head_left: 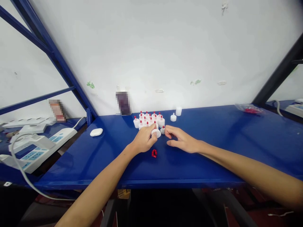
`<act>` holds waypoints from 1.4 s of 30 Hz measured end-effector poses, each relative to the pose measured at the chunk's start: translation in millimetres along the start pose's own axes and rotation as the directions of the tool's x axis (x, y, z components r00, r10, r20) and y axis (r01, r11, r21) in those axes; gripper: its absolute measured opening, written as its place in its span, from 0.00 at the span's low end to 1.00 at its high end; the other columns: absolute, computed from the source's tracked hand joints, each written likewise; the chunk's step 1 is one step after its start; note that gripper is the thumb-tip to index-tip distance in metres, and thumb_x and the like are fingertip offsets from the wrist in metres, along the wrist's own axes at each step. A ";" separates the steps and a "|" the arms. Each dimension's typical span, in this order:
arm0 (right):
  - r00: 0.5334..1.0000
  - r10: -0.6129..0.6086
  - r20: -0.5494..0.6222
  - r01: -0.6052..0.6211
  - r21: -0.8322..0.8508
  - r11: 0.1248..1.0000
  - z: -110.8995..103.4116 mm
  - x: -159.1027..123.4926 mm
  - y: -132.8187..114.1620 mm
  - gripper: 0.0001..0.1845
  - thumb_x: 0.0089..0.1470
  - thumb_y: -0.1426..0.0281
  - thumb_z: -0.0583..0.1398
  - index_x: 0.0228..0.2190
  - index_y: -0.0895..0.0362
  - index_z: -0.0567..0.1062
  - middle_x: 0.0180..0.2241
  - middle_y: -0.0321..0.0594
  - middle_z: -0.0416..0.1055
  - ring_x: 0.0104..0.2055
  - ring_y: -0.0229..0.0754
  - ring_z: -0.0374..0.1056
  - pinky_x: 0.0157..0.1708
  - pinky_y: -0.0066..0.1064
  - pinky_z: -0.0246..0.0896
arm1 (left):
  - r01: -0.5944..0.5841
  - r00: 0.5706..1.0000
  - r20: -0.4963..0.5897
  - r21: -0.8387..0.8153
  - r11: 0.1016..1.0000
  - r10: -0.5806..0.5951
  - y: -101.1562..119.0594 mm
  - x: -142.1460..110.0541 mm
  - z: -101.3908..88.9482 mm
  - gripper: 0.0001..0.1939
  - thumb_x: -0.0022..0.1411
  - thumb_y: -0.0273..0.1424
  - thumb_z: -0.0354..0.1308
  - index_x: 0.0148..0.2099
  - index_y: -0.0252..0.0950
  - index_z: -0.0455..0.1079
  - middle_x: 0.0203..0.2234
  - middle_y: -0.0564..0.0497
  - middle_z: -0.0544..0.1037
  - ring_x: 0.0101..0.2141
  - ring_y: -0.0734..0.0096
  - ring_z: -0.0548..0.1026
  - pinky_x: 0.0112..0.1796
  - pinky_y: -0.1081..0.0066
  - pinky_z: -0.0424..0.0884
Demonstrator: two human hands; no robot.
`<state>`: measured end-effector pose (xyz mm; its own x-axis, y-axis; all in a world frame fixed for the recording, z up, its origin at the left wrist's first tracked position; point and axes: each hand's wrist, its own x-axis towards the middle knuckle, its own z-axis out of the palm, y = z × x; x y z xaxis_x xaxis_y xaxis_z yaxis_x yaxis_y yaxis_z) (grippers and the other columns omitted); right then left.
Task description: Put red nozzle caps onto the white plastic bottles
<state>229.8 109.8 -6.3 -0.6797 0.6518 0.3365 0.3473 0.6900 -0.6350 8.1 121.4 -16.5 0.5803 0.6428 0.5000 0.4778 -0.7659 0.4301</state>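
My left hand (145,138) pinches a white plastic piece (156,133) with a round, flat end turned toward me. Beyond it stands a group of white bottles (161,122) with pointed red caps. One small white bottle (162,131) with a red cap shows between my hands, close to the right fingertips; contact cannot be made out. My right hand (181,138) is half curled, its thumb apart from the fingers, with nothing visible in it. Nearer to me on the table lies a small cluster of loose red caps (154,153).
On the blue table (213,132), a white nozzle-topped piece (173,117) and a white cylinder (178,111) stand behind. A clear bag with red pieces (252,109) lies far right. At left are a white case (96,132) and power strips (44,149). A phone (124,103) leans on the wall.
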 end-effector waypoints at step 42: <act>0.930 0.097 -0.354 -0.130 -0.072 0.989 -1.6 11.8 34.1 0.08 0.56 0.64 0.59 0.34 0.56 0.72 0.23 0.31 0.64 0.23 0.35 0.58 0.26 0.28 0.54 | -0.003 0.999 0.053 0.200 0.980 -0.007 5.4 -0.2 -7.4 0.26 0.67 0.31 0.46 0.66 0.36 0.50 0.25 0.57 0.68 0.23 0.73 0.66 0.30 0.74 0.61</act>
<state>234.7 141.4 -22.8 -0.3695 0.7844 0.4981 0.4784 0.6201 -0.6217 5.6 117.3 -8.7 0.6109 0.6470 0.4562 0.5982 -0.7547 0.2694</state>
